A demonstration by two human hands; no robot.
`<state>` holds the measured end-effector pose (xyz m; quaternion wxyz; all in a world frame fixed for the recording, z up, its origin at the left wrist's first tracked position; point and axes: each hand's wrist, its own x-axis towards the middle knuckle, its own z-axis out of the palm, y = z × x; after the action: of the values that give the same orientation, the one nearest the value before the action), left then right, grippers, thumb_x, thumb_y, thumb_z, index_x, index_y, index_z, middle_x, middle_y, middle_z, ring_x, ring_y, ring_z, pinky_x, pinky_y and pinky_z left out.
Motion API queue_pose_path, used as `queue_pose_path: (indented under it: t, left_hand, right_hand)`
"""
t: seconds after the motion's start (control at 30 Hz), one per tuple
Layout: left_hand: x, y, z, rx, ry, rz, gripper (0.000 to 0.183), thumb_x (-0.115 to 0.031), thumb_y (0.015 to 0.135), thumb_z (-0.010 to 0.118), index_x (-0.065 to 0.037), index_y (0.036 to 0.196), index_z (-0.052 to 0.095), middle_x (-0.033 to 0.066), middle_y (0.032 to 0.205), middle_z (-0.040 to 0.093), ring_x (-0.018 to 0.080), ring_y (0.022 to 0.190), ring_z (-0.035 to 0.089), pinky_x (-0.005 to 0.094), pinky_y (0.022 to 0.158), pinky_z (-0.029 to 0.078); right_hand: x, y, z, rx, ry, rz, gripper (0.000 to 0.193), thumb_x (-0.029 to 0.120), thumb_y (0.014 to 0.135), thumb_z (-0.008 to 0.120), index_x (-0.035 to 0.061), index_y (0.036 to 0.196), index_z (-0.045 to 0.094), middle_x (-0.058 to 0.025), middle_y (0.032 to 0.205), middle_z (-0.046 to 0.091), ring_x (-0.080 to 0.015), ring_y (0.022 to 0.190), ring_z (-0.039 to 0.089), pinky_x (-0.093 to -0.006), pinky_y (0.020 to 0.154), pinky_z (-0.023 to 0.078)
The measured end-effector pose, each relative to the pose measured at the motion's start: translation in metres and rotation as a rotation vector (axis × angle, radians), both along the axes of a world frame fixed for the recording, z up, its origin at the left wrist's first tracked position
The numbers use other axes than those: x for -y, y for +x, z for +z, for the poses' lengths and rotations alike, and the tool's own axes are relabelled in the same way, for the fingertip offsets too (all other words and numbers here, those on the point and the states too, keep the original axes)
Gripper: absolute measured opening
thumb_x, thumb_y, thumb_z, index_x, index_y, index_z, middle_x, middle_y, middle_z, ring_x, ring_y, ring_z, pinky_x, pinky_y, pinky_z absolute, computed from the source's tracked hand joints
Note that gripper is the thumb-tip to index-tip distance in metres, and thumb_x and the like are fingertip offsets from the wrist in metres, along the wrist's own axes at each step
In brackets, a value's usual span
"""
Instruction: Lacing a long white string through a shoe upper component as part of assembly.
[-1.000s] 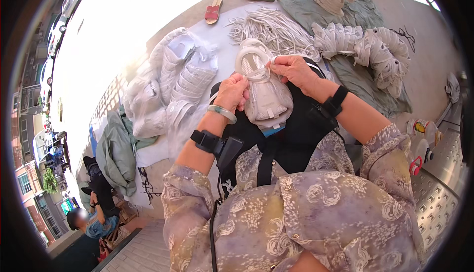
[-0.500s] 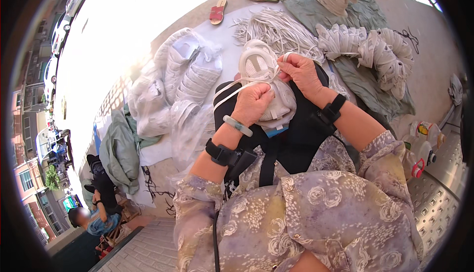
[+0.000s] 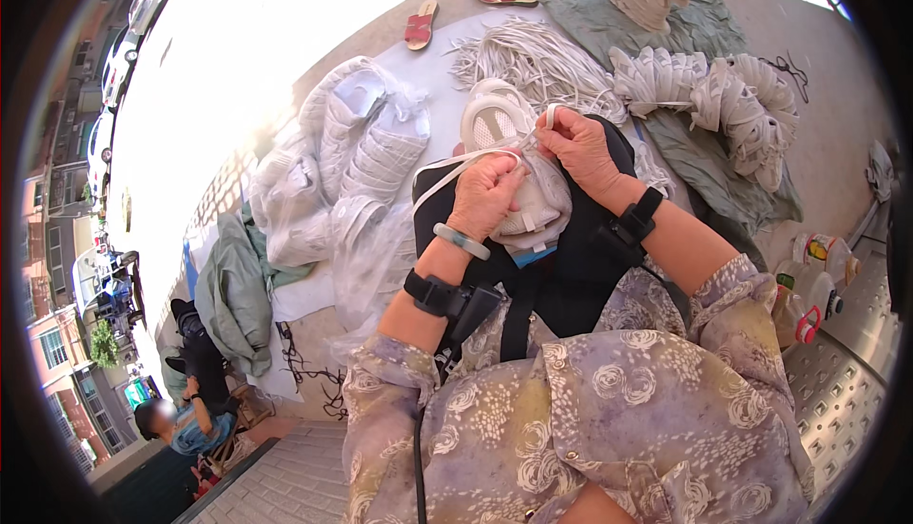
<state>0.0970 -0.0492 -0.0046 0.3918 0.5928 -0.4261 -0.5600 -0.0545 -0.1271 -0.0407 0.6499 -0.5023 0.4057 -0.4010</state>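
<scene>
A whitish sneaker upper rests on my lap, its toe end pointing away from me. White shoelace runs across it, with loose ends trailing to the left over my dark-clad knee. My left hand is closed with a stretch of the lace pinched at the fingertips, just over the upper. On the other side, my right hand pinches the lace between thumb and forefinger, and a small loop stands up from the fingers. Part of the upper is hidden under both hands.
Beyond my knees lies a heap of white laces. Wrapped bundles of shoe uppers are at left, stacked uppers at right on green cloth. Red sandals lie farther off. Plastic bottles stand right; another person sits lower left.
My left hand has shifted slightly and its fingers have loosened a little around the lace. The lace over the upper lies differently. My right hand has barely moved.
</scene>
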Motion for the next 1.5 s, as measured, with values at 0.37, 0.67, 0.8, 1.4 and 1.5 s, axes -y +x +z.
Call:
queue_pose_path:
  t: [0.37, 0.67, 0.8, 1.4, 1.5]
  left_hand:
    - [-0.003, -0.003, -0.002, 0.013, -0.031, 0.024, 0.017, -0.013, 0.085, 0.055, 0.001, 0.092, 0.062, 0.0045, 0.111, 0.055, 0.0034, 0.048, 0.049, 0.0157, 0.041, 0.037]
    - [-0.012, 0.013, 0.002, -0.188, -0.179, 0.333, 0.018, -0.016, 0.089, 0.054, -0.002, 0.097, 0.061, 0.0036, 0.082, 0.063, 0.0084, 0.068, 0.059, 0.0205, 0.064, 0.047]
    - [-0.014, 0.028, -0.004, -0.061, -0.271, 0.403, 0.017, -0.015, 0.088, 0.055, -0.002, 0.094, 0.062, 0.0017, 0.081, 0.062, 0.0079, 0.072, 0.056, 0.0215, 0.069, 0.044]
    - [-0.017, 0.031, -0.019, 0.004, -0.202, 0.507, 0.014, -0.017, 0.090, 0.052, -0.007, 0.079, 0.052, -0.0048, 0.056, 0.046, 0.0019, 0.043, 0.037, 0.0175, 0.039, 0.031]
    - [-0.017, 0.029, -0.016, -0.027, -0.155, 0.470, 0.012, -0.016, 0.088, 0.054, -0.006, 0.081, 0.054, -0.0012, 0.059, 0.053, 0.0036, 0.042, 0.043, 0.0173, 0.037, 0.033]
  right_hand:
    - [-0.001, 0.000, -0.002, -0.045, -0.092, 0.016, 0.006, 0.003, 0.080, 0.060, 0.0001, 0.085, 0.059, 0.0001, 0.068, 0.057, -0.0029, 0.060, 0.050, -0.0193, 0.055, 0.044]
    - [-0.001, 0.001, -0.009, -0.243, -0.363, 0.020, 0.012, 0.001, 0.080, 0.056, 0.0015, 0.092, 0.053, -0.0037, 0.070, 0.053, -0.0089, 0.062, 0.049, -0.0234, 0.060, 0.042]
    - [0.003, 0.000, -0.001, -0.387, -0.584, 0.075, 0.013, 0.001, 0.081, 0.055, 0.0024, 0.094, 0.051, -0.0071, 0.075, 0.055, -0.0148, 0.066, 0.053, -0.0259, 0.063, 0.044]
    - [0.015, 0.012, 0.013, -0.602, -0.648, 0.232, 0.012, 0.008, 0.079, 0.054, 0.0012, 0.086, 0.048, -0.0169, 0.069, 0.053, -0.0344, 0.068, 0.055, -0.0383, 0.061, 0.043]
    - [0.011, 0.011, 0.011, -0.560, -0.613, 0.256, 0.012, 0.008, 0.078, 0.056, 0.0010, 0.084, 0.047, -0.0160, 0.068, 0.053, -0.0331, 0.065, 0.054, -0.0365, 0.060, 0.042]
